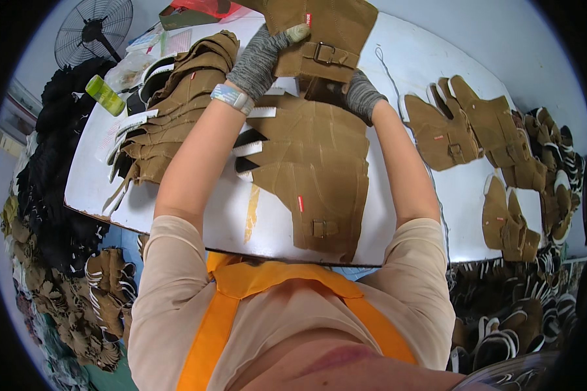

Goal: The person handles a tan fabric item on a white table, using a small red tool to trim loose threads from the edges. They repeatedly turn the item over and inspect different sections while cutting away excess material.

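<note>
Up at the far side of the white table (269,215), my left hand (259,61), in a grey knit glove, grips a brown boot upper (332,24) with its thumb across the front. That upper carries a buckled strap (330,54) and a small red tag. My right hand (365,97), gloved alike, is at the lower right of the same upper, its fingers partly hidden on a darker brown inner part. Below both hands lies an overlapping row of brown boot uppers (318,161) with white-edged ends. A bulkier pile of uppers (176,127) sits by my left forearm.
More brown uppers (440,132) lie on the right, near a thin dark cord (433,181). A green bottle (105,95) and a plastic bag (127,71) are at left, below a fan (94,29). Shoe pieces (508,313) and black material (63,171) crowd the table's sides.
</note>
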Demonstrator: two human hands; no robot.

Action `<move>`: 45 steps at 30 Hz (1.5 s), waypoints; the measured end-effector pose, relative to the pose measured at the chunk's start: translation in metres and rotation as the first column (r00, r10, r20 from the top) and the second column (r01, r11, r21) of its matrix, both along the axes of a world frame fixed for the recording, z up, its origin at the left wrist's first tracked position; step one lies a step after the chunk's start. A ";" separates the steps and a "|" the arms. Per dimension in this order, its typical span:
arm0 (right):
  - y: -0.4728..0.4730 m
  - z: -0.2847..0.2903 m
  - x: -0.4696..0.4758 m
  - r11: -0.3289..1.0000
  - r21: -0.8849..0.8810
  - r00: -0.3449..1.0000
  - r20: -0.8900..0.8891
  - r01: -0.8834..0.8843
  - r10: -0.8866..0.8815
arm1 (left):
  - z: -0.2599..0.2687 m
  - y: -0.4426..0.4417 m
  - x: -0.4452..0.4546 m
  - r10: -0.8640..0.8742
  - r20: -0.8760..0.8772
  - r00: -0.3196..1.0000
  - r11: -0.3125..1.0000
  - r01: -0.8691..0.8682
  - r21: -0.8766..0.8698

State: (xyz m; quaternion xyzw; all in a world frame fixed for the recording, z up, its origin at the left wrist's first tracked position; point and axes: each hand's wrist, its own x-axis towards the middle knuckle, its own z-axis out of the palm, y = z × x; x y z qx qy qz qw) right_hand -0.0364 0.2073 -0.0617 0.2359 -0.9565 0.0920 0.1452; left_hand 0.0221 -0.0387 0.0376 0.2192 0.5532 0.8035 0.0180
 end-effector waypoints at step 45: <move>0.012 0.028 0.074 0.597 -0.715 0.744 0.609 0.365 0.274 | -0.057 -0.006 0.012 -0.030 -0.681 0.732 -0.111 -0.680 -0.725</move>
